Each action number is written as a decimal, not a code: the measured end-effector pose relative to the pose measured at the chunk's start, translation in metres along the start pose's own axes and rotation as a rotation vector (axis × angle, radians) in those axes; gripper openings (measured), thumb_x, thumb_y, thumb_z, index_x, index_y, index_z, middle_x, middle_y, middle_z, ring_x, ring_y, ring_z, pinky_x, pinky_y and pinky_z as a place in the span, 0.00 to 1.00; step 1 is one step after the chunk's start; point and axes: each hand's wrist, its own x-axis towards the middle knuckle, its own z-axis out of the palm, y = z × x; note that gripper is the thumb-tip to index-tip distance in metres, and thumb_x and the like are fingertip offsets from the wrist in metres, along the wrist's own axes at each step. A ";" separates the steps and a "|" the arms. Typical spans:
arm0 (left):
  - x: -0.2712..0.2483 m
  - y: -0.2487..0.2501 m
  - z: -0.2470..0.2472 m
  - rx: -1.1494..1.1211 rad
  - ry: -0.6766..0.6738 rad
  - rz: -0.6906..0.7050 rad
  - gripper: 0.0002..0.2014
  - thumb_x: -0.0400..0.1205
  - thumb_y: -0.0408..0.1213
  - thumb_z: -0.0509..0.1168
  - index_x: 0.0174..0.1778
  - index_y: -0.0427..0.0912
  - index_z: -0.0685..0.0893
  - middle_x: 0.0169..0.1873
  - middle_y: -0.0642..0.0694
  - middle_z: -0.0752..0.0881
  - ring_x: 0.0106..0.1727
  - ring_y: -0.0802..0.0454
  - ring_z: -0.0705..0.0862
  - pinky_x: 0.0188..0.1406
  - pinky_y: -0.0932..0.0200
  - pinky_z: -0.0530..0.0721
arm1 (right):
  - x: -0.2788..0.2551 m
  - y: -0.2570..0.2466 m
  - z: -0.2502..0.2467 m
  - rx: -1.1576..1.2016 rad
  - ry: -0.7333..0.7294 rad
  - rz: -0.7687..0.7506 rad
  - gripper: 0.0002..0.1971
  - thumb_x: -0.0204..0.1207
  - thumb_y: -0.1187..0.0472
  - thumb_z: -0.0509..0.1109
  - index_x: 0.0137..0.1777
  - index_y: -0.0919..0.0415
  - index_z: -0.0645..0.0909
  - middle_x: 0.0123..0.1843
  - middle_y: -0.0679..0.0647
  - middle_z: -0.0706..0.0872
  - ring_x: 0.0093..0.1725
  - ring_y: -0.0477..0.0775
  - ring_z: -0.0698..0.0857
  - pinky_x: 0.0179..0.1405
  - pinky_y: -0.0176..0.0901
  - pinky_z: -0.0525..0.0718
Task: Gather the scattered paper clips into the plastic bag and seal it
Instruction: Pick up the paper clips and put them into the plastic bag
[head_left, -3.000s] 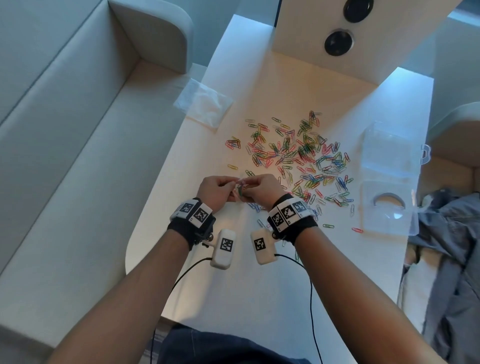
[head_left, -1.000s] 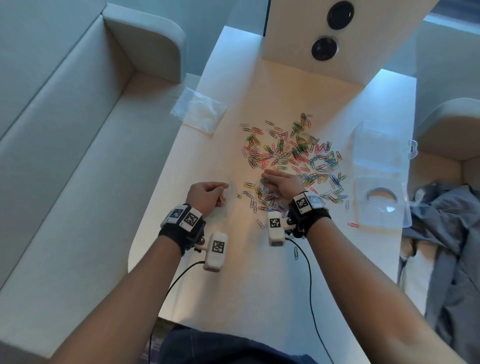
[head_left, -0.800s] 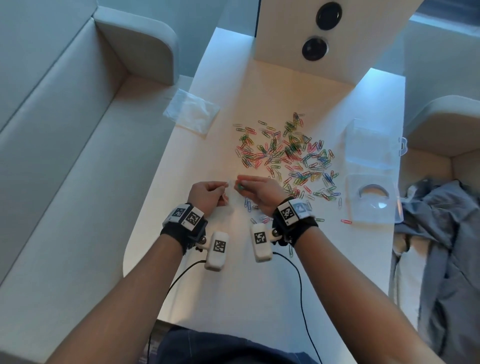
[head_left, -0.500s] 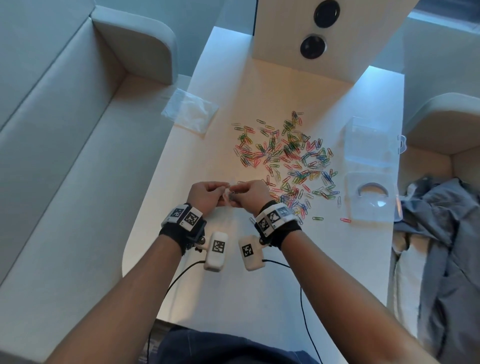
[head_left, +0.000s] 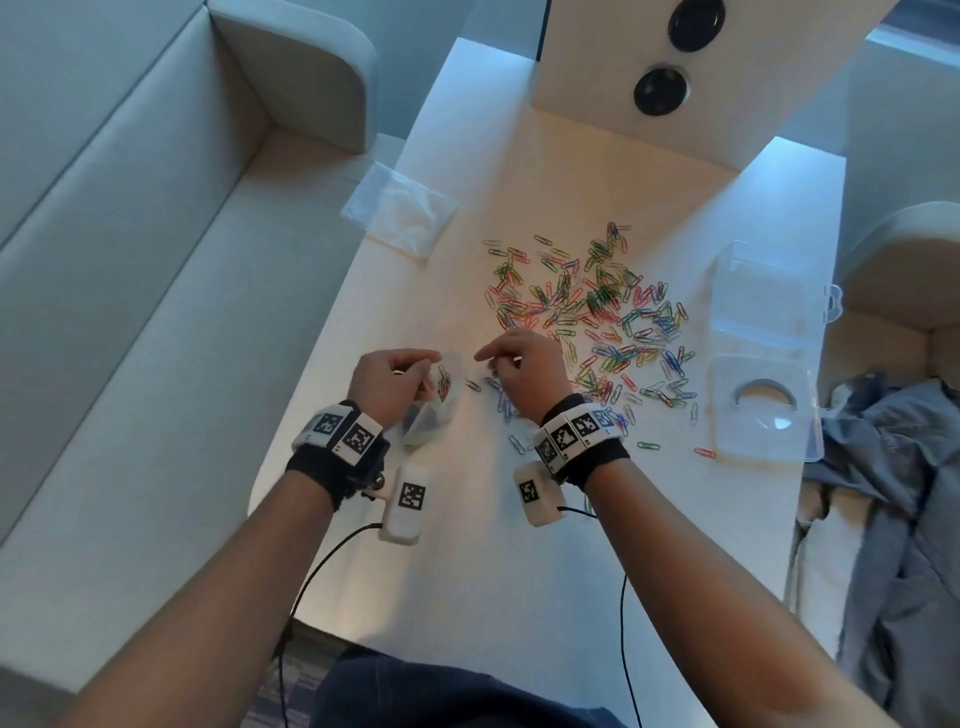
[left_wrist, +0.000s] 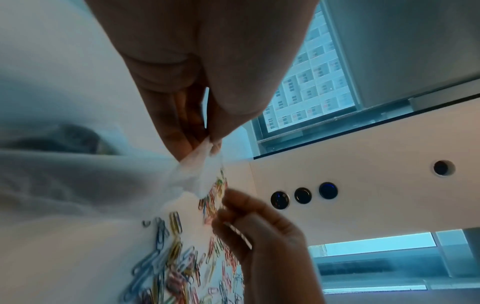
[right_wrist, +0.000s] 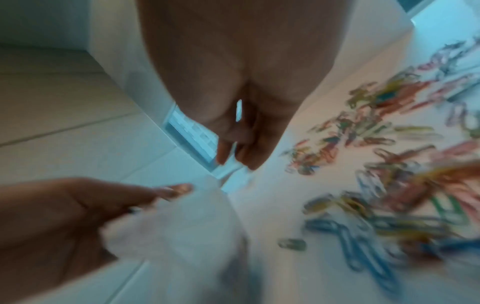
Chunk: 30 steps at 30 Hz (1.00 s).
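Note:
Colourful paper clips (head_left: 587, 317) lie scattered over the middle of the white table (head_left: 467, 571). My left hand (head_left: 428, 361) pinches the rim of a small clear plastic bag (head_left: 428, 410) that hangs to the table with a few clips inside. The left wrist view shows the left hand (left_wrist: 205, 142) pinching the crumpled bag (left_wrist: 197, 174). My right hand (head_left: 488, 361) hovers just right of the bag, over the near edge of the pile, fingers curled. Its fingertips (right_wrist: 223, 156) are blurred, with nothing visible between them. A single clip (head_left: 472, 385) lies between both hands.
A second clear bag (head_left: 400, 213) lies at the table's left edge. A clear plastic box (head_left: 763, 306) and its lid (head_left: 763, 410) sit at the right. Grey cloth (head_left: 893, 493) lies beyond them. A sofa (head_left: 130, 312) runs along the left, a white panel (head_left: 597, 78) behind.
Half a second ago both hands met at the bag's mouth. The right hand has since pulled away to the right toward the pile. The left hand keeps hold of the bag.

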 end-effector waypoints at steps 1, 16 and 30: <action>0.001 -0.001 -0.008 0.010 0.014 0.003 0.09 0.83 0.32 0.65 0.50 0.45 0.91 0.36 0.44 0.91 0.37 0.48 0.89 0.49 0.51 0.90 | 0.001 0.007 0.004 -0.123 -0.019 -0.053 0.15 0.75 0.70 0.65 0.51 0.57 0.91 0.56 0.55 0.88 0.54 0.55 0.86 0.56 0.56 0.85; -0.006 -0.010 -0.012 -0.013 0.025 -0.046 0.09 0.83 0.31 0.65 0.50 0.44 0.91 0.35 0.44 0.90 0.38 0.47 0.88 0.54 0.47 0.89 | -0.044 0.082 -0.013 -0.923 -0.302 -0.206 0.23 0.83 0.60 0.64 0.77 0.62 0.70 0.78 0.65 0.70 0.78 0.71 0.70 0.73 0.63 0.76; -0.013 -0.009 0.035 0.066 -0.067 -0.046 0.10 0.82 0.30 0.65 0.43 0.48 0.91 0.42 0.37 0.92 0.38 0.46 0.87 0.54 0.47 0.89 | -0.053 0.070 -0.052 0.679 0.319 0.659 0.06 0.74 0.68 0.77 0.50 0.66 0.89 0.50 0.63 0.91 0.48 0.56 0.91 0.50 0.45 0.91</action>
